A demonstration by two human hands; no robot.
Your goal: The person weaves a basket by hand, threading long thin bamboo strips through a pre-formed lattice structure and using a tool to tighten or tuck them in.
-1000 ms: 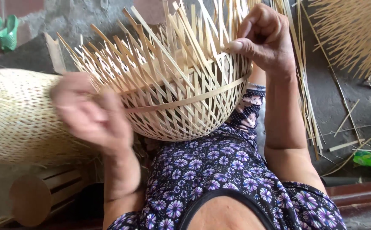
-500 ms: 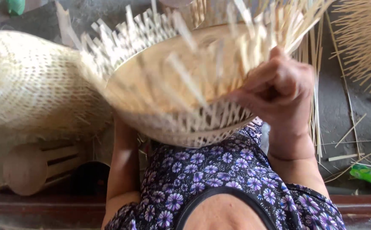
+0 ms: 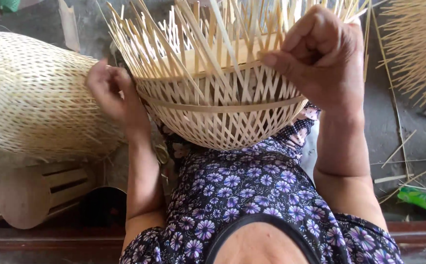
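Note:
A half-woven bamboo basket [image 3: 213,115] rests on my lap, its loose strips fanning upward. My right hand [image 3: 323,56] grips the basket's upper rim on the right, fingers curled over the strips and thumb pressed on the weave. My left hand [image 3: 110,90] holds the left side of the rim, fingers pinched at the edge of the weave. The basket's rounded bottom sits against my flowered purple dress [image 3: 252,195].
A large finished woven basket [image 3: 32,98] lies on its side at the left. A wooden cylinder form [image 3: 37,193] lies below it. More bamboo strips [image 3: 418,54] fan out at the right, loose sticks litter the ground, and a green packet [image 3: 425,199] lies at the right edge.
The basket was turned and tilted between my hands. My right hand came down from the upright strips to the rim, and my left hand moved from below the basket to its left edge.

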